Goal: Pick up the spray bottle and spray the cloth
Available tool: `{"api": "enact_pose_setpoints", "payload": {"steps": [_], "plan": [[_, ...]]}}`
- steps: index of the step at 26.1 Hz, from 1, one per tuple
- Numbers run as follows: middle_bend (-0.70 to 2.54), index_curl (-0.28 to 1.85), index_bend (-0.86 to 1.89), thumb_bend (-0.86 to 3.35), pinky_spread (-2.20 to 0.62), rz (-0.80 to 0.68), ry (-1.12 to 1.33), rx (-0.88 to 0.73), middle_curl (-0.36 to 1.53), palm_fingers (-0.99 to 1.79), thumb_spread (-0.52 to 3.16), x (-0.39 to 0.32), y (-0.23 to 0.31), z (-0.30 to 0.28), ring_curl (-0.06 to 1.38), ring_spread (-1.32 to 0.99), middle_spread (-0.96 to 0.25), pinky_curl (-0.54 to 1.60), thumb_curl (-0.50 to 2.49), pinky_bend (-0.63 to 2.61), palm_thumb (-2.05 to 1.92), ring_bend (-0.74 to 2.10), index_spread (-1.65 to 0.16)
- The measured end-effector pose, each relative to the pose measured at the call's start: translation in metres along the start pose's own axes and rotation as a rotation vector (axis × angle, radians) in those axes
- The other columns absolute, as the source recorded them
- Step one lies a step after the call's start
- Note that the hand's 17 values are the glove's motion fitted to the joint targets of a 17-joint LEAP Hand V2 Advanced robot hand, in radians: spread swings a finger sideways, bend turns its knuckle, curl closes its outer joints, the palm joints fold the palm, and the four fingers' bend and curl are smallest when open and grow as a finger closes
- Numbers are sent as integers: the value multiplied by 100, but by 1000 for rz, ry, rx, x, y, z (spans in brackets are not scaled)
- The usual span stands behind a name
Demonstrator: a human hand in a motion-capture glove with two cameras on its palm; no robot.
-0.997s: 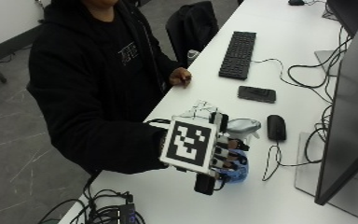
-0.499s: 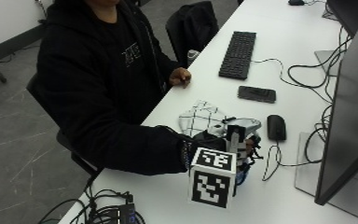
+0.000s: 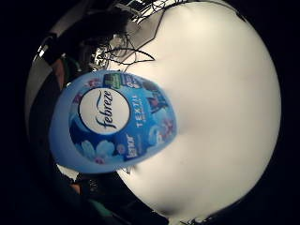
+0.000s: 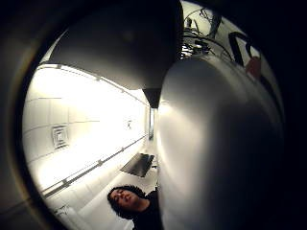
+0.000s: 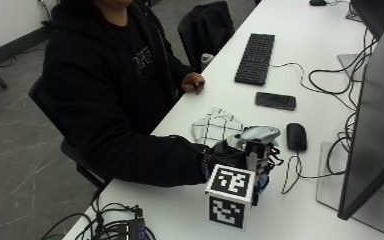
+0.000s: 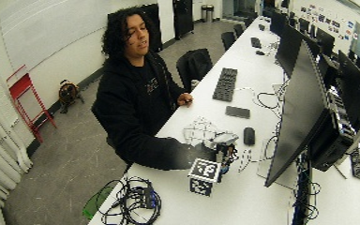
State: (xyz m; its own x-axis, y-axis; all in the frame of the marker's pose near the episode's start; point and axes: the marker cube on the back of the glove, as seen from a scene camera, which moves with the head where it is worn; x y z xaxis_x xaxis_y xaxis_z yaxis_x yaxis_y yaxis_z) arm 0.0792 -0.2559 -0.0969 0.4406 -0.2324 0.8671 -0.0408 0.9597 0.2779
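spray bottle (image 3: 115, 123) against palm, fingers (image 5: 235, 150) around it

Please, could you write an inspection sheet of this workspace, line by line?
Surface: white table, long.
Job's things: blue spray bottle at the gloved right hand, grip hidden; checked cloth flat beside it.
Clutter: keyboard, phone, mouse.
Grippers: bare left hand rests at the table edge.
Cables: bundle at the near corner; more beside the monitor.
Surroundings: chair, grey floor.
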Motion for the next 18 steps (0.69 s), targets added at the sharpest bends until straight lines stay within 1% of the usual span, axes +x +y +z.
{"api": "enact_pose_setpoints", "payload": {"steps": [2,5,8,11,14,18], "plan": [[35,32,21,-1,-2,-19,-21,29,42,119,86,2,-1,2,39,-21,-20,29,47,18,87,52,-32],[37,31,12,-2,-16,-49,-20,112,43,134,78,4,-2,6,41,-23,-21,34,50,34,89,55,-31],[44,34,18,-2,-23,-90,13,213,47,146,64,3,-4,7,43,-24,-22,36,54,37,92,59,-31],[50,36,21,-2,-27,-120,43,280,49,147,54,3,-6,6,44,-24,-22,37,57,39,94,62,-30],[53,39,24,-2,-30,-142,58,296,50,147,47,3,-8,7,46,-24,-22,38,59,40,95,65,-31],[57,42,27,-3,-32,-169,66,278,52,146,40,3,-10,7,47,-24,-22,39,62,40,94,68,-30]]}}
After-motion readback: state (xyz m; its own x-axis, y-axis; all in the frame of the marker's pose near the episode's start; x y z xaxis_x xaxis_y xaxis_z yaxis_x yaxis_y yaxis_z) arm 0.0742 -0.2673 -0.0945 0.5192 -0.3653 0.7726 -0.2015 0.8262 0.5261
